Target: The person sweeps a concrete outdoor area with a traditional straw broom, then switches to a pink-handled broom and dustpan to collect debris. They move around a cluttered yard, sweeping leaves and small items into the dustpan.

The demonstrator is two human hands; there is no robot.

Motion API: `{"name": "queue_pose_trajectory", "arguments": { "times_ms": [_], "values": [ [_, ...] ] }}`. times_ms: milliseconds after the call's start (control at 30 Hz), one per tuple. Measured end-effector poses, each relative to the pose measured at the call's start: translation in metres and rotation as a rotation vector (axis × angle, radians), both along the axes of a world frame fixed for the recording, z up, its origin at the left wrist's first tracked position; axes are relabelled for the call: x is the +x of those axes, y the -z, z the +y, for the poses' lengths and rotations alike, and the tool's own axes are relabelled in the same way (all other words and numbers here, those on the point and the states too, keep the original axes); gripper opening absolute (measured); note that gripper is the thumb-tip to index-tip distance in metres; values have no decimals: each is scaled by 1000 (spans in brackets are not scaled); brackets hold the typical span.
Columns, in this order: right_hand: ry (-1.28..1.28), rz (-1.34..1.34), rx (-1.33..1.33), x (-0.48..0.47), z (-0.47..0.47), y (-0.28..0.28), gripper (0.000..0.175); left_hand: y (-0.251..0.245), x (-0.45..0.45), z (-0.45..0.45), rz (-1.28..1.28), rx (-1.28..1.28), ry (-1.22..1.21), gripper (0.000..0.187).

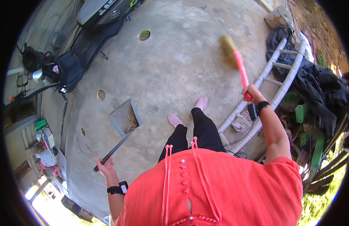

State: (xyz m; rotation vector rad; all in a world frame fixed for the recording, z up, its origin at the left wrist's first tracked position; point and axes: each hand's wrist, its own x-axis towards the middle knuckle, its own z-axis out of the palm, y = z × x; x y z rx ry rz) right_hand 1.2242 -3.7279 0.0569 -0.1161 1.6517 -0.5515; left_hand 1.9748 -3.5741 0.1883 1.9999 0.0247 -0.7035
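My right hand [253, 94] is closed around the red handle of a short broom [230, 52]. The broom's straw head is blurred and lies over the concrete floor, left of the bamboo ladder's upper part. My left hand [106, 166] is under the dark handle of a grey dustpan [118, 118], with the thumb and fingers spread to either side of it. Dry leaf or straw debris [130, 123] lies in the dustpan, near its handle side. The pan is at the left of my feet; whether it touches the floor cannot be told.
A motor scooter [87, 42] stands at the upper left. Several round holes [144, 35] pierce the concrete floor [174, 65]. A bamboo ladder [276, 97] lies along the right, beside black plastic sheeting [318, 84] and green metal parts [317, 152]. A worn container [278, 17] stands at the upper right.
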Motion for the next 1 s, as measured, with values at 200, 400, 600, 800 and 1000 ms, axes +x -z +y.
{"name": "queue_pose_trajectory", "arguments": {
  "times_ms": [200,400,600,800,1000],
  "values": [
    [-42,-146,-132,90,-4,21,15,17,2,45,50,41,-69,54],
    [-141,-979,57,181,20,-40,28,23,-22,72,119,104,-136,53],
    [-314,-1041,130,295,-70,11,13,10,-55,45,134,188,-139,54],
    [-182,-800,84,211,-146,48,12,-9,-86,26,150,164,-93,53],
    [-22,-248,-47,34,-235,42,13,8,-129,-17,182,175,-67,51]
  ]
}}
